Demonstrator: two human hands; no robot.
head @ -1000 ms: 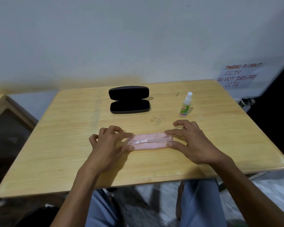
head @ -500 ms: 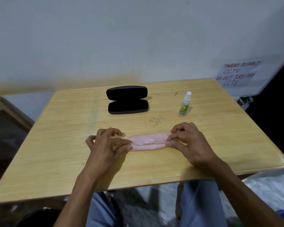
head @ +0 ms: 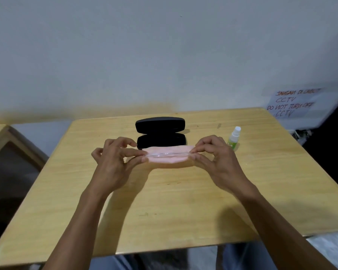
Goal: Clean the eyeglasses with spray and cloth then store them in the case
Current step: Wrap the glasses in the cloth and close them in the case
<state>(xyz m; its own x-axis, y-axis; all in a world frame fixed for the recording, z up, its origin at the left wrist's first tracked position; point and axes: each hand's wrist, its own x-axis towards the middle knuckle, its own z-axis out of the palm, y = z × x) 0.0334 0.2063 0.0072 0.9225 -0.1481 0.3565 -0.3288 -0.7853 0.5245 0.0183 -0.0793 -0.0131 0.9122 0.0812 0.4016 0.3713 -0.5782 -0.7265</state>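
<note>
Eyeglasses (head: 169,154) with a clear frame lie folded along the pink cloth (head: 171,157), and both are held above the wooden table (head: 174,201), just at 6 o'clock of the open black case (head: 160,133). The left hand (head: 115,162) pinches the left end of the bundle between thumb and fingertips; the right hand (head: 216,159) pinches the right end the same way, the other fingers curled loosely above. The spray bottle (head: 234,138) stands upright at about 3 o'clock from the case, near the right hand's knuckles but apart from them.

Judging by this, cleaning is over and the step in hand is carrying the glasses to the case. To do it well, keep both pinches level so the frame does not slide off the cloth, and travel toward 12 o'clock over the nearer half of the case. Lower the bundle lengthwise into that tray, matching its long axis, before letting go. Whether the cloth goes in under the glasses or is pulled away I cannot tell; either way, release one end at a time. The right wrist should stay clear of the bottle, which looks light and would tip easily. The lid, standing at 12 o'clock, is not yet closed.
</note>
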